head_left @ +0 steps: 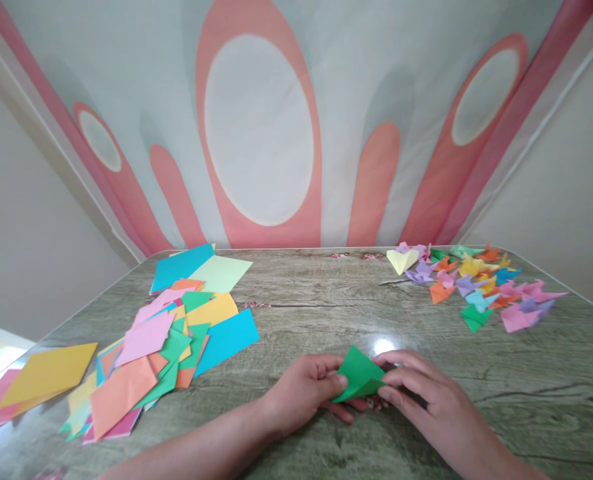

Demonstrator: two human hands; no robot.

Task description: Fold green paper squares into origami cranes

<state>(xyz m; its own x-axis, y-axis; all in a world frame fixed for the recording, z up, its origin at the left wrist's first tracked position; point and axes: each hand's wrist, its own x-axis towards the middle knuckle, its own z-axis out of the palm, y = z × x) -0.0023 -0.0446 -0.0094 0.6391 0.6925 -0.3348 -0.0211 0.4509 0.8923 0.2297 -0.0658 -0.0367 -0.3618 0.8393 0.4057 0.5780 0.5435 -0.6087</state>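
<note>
Spanning the upper view, a pale grey wall covering with coral-pink upright bars and ovals [336, 140] stands behind the work surface. Below it extends a grey-brown wood-grain tabletop [306, 327] with rounded far corners.

On the table's left side lies a loose, overlapping heap of flat coloured paper sheets [146, 337], in pink, orange, green, yellow, blue and other shades; some bear creases. On the right, toward the far edge, is a crowded cluster of small folded paper figures in mixed colours [471, 267], several with pointed, wing-like projections. At the far left, just beside the heap, gold and pink paper sheets [51, 377] overlap.

Both bare hands are at the near side of the table, right of centre. The left hand [309, 390] grasps the left corner of the workpiece, thumb on top, other fingers partly beneath. The right hand [429, 390] has thumb and fingertips closed at its right corner; the exact pressure of that grip cannot be told.

The workpiece, a bright green folded paper square [359, 373], is between the hands, tilted, with a raised fold along its lower right side.

Smaller items: a pale yellow heart-shaped paper piece [402, 261] at the cluster's left end, and a reddish mottled patch [257, 305] on the tabletop near the heap.
</note>
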